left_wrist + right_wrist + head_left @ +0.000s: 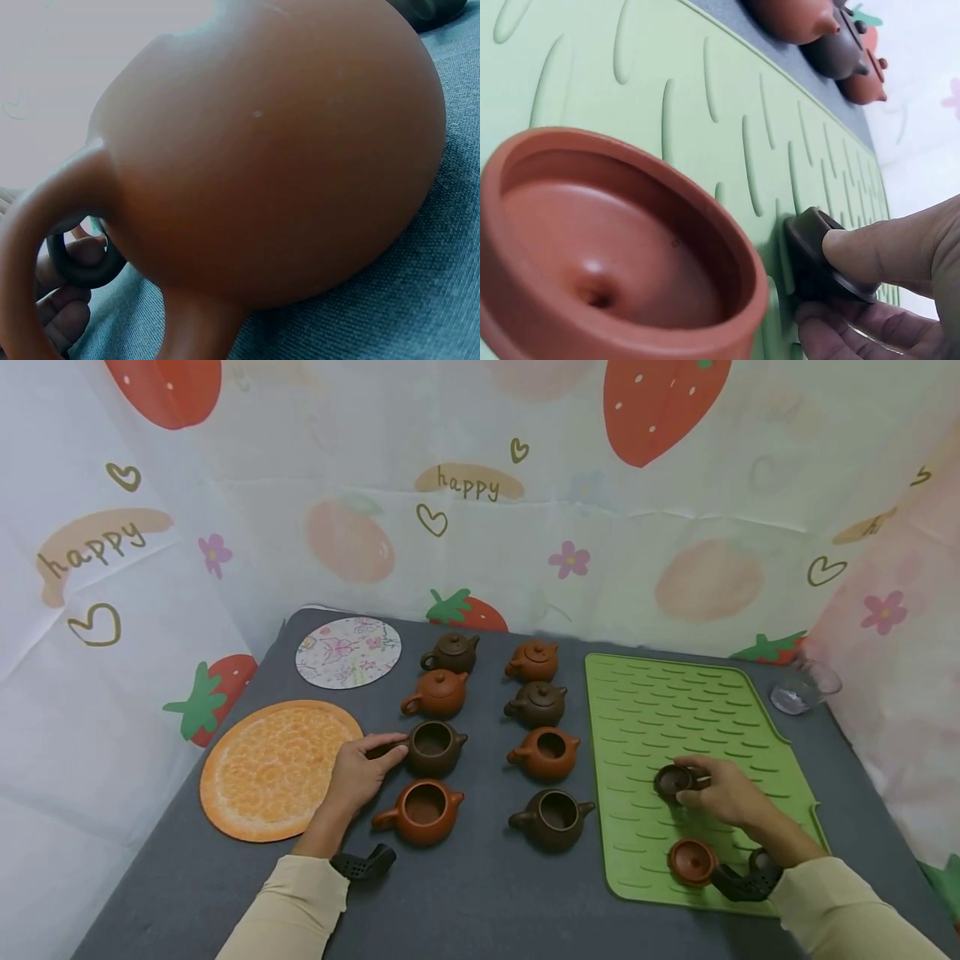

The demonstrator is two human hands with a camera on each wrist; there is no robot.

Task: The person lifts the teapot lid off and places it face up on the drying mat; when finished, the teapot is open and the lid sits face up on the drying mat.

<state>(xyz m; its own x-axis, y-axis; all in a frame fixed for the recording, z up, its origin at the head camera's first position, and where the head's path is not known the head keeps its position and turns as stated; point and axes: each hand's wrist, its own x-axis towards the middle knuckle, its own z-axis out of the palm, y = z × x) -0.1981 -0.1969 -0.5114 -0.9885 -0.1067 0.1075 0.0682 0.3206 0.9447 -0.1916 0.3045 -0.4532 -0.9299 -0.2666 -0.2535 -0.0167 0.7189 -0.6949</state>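
Observation:
In the head view my left hand (357, 776) pinches the handle of a dark brown lidless teapot (435, 764), which stands on the table. An orange-brown lidless teapot (426, 833) is just nearer; its body fills the left wrist view, and the dark handle (88, 276) shows between fingers behind it. My right hand (726, 792) pinches a dark brown teapot lid (666, 787) by its edge, hollow side up, at the green mat (622, 718). Close by, a reddish-brown lid (692, 863) lies upturned on the mat. A dark round piece (762, 860) is partly hidden by the right wrist camera.
Right of the held teapot stand two more lidless teapots, orange-brown (546, 767) and dark (553, 839). Several lidded teapots, including an orange one (442, 697), stand farther back. Round mats, orange (281, 768) and floral (348, 652), lie left; a glass vessel (797, 695) stands back right.

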